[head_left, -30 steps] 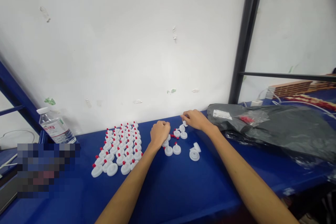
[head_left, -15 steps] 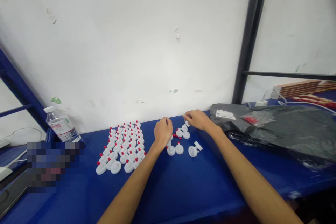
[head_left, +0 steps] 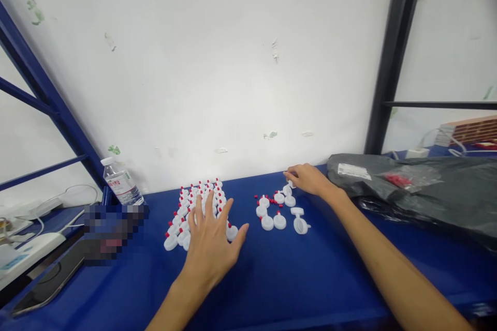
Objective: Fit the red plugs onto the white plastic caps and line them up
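My left hand (head_left: 212,243) is open with its fingers spread, over the near right part of a block of white caps with red tips (head_left: 184,209). It covers several of them, and whether it touches any is hidden. Toward the wall, my right hand (head_left: 306,178) has its fingers pinched together beside a white plastic piece (head_left: 292,184); what is between the fingertips is too small to make out. A looser group of white caps (head_left: 279,221) and small red tips (head_left: 280,205) lies between the hands. Nearer me is a white cap with a side tab (head_left: 300,225).
A water bottle (head_left: 123,183) stands at the back left against the wall. A phone (head_left: 50,279) and a white power strip (head_left: 29,256) lie at the left. On the right, a dark plastic bag (head_left: 373,186) carries a clear bag of red pieces (head_left: 398,180).
My left hand has moved from the loose group left to the rows of caps, and its fingers have opened. My right hand stays near the wall. The view has turned slightly left.
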Available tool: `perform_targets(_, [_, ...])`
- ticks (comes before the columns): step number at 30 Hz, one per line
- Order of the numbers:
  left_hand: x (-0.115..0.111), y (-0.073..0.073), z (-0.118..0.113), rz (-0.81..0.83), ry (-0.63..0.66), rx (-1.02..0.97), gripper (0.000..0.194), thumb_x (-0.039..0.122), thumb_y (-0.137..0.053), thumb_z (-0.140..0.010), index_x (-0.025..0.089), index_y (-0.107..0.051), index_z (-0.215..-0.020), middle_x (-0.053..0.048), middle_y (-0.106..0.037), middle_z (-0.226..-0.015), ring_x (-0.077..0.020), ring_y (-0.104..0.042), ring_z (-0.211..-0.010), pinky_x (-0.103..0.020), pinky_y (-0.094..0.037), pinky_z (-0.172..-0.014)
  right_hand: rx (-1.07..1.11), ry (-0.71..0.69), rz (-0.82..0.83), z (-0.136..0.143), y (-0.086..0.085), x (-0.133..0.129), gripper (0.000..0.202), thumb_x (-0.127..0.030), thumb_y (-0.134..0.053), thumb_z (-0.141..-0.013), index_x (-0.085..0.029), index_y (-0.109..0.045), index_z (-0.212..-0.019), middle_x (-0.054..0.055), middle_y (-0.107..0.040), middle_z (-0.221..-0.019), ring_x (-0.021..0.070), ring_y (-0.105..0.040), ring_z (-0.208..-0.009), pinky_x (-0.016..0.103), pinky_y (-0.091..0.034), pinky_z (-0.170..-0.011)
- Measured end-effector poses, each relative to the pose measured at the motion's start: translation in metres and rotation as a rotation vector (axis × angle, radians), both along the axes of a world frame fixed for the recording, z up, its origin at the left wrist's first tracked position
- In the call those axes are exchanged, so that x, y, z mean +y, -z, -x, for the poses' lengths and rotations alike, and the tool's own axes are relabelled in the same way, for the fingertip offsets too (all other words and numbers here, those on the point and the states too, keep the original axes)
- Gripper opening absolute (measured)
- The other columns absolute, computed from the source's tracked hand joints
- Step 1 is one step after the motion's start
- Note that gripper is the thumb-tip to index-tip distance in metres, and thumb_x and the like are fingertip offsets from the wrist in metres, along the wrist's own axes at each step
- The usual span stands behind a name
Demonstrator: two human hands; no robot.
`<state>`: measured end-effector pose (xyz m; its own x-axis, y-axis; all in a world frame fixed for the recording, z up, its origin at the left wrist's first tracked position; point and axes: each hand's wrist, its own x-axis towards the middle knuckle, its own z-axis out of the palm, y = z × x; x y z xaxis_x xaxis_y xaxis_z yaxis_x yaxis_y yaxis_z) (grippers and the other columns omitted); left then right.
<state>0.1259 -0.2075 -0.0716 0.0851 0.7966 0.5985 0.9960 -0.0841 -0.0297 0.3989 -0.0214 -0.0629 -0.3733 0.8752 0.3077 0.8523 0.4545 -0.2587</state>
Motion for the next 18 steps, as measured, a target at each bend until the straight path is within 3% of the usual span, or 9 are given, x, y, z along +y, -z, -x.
perform_targets(2, [0.007, 0.01, 0.018, 0.06, -0.059, 0.038, 0.059, 0.055, -0.054, -0.089, 0.024, -0.056, -0.14, -0.018, -0.036, -0.154, -0.0469, -0.021, -0.144, -0.064, -0.025, -0.109, 0.003, 0.002, 0.004, 0.0, 0.001, 0.0, 0.036, -0.038, -0.045, -0.099, -0.022, -0.074, -0.086, 0.007, -0.076, -0.079, 0.0198, -0.069, -0.077, 0.024, -0.038, -0.062])
perform_targets(5, [0.02, 0.015, 0.03, 0.16, -0.102, 0.051, 0.057, 0.057, -0.048, -0.092, 0.024, -0.058, -0.137, -0.019, -0.042, -0.15, -0.0455, -0.034, -0.137, -0.062, -0.034, -0.104, -0.001, 0.005, 0.001, -0.001, 0.001, 0.001, 0.036, -0.037, -0.044, -0.099, -0.022, -0.074, -0.086, 0.007, -0.076, -0.079, 0.0201, -0.069, -0.077, 0.024, -0.038, -0.063])
perform_targets(9, [0.033, 0.013, 0.03, 0.24, -0.08, 0.05, 0.047, 0.053, -0.041, -0.096, 0.019, -0.065, -0.118, -0.019, -0.051, -0.133, -0.0369, -0.052, -0.115, -0.051, -0.046, -0.091, -0.008, -0.002, 0.001, -0.001, 0.002, 0.001, 0.037, -0.038, -0.043, -0.099, -0.022, -0.074, -0.086, 0.007, -0.076, -0.079, 0.0198, -0.069, -0.076, 0.024, -0.038, -0.063])
perform_targets(13, [0.038, 0.014, 0.031, 0.192, -0.041, 0.051, 0.035, 0.042, -0.039, -0.099, 0.017, -0.061, -0.109, -0.016, -0.052, -0.119, -0.029, -0.054, -0.104, -0.043, -0.048, -0.088, -0.007, -0.007, 0.012, 0.0, 0.003, 0.002, 0.036, -0.038, -0.044, -0.099, -0.022, -0.074, -0.086, 0.007, -0.076, -0.079, 0.0196, -0.069, -0.076, 0.024, -0.038, -0.063])
perform_targets(18, [0.039, 0.011, 0.031, 0.227, 0.009, 0.074, 0.029, 0.034, -0.033, -0.102, 0.019, -0.057, -0.107, -0.013, -0.051, -0.113, -0.0256, -0.055, -0.1, -0.032, -0.048, -0.069, -0.004, -0.01, 0.025, 0.0, 0.002, 0.001, 0.036, -0.039, -0.045, -0.099, -0.022, -0.074, -0.086, 0.007, -0.076, -0.08, 0.0197, -0.069, -0.077, 0.024, -0.039, -0.064])
